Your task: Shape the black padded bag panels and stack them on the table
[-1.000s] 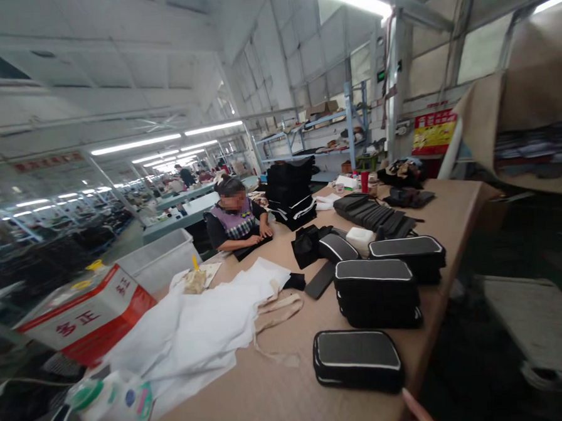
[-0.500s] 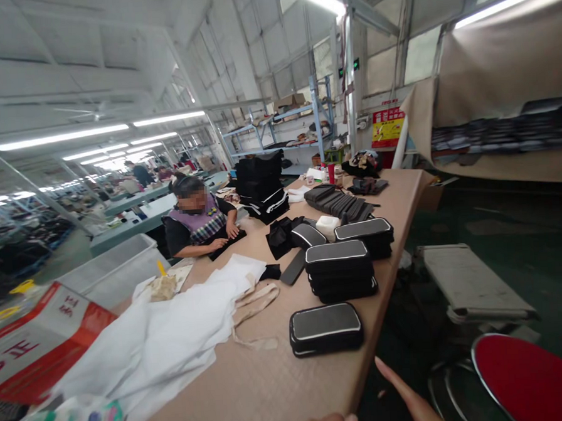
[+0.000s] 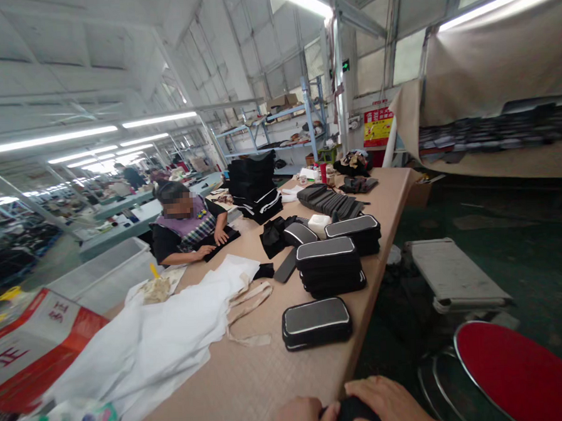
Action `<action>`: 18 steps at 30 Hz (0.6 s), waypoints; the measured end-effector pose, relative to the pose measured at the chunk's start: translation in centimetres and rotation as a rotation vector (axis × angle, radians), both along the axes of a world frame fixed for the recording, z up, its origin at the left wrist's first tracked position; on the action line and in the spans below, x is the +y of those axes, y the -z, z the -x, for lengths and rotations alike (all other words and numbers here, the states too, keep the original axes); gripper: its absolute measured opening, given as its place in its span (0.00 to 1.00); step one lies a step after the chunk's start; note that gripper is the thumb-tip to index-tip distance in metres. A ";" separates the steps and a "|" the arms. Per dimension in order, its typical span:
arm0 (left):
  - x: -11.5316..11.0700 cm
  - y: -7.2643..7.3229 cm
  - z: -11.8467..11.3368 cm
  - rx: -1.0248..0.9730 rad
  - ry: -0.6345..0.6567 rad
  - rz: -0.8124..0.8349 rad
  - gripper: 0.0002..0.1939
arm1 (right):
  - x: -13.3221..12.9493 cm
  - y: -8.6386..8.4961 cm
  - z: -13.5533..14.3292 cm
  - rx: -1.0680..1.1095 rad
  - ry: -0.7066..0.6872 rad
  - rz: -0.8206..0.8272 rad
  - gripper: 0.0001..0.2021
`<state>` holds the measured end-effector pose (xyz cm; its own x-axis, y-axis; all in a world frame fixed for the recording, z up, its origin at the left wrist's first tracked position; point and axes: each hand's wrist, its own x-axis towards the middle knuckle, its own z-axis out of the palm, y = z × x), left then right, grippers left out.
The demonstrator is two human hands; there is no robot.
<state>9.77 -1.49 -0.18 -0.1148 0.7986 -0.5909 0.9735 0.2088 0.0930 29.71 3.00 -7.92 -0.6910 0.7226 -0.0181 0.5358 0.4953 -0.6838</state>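
At the bottom edge of the view, my left hand (image 3: 299, 417) is closed on the left side of a black piece (image 3: 352, 415), thumb pressed against it. Over its right side lies my right hand (image 3: 388, 401), fingers curled round it. Most of this piece is cut off by the frame. Just beyond my hands, a black case with a grey top and white piping (image 3: 317, 323) lies on the brown table (image 3: 233, 379). Behind it stands a stack of similar cases (image 3: 331, 267), with more cases (image 3: 352, 227) further back.
White cloth (image 3: 169, 329) and a beige strap spread over the left of the table. Across it a person (image 3: 182, 225) presses on black fabric. A red stool (image 3: 515, 368) and a grey bench (image 3: 454, 273) stand right of the table edge.
Both hands have come further into view, and the black piece now shows between them. My right hand, earlier with a finger stretched out, has closed on it. The view has shifted slightly.
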 end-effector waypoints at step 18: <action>-2.7 -1.9 4.5 -0.344 0.455 -0.458 0.25 | -0.7 -3.5 -0.9 0.183 0.285 0.616 0.31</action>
<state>5.30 -4.15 1.74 0.4192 0.8987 -0.1287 0.8545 -0.3427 0.3905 30.63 2.33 -4.46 -0.5072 0.7715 -0.3842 0.4368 -0.1541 -0.8862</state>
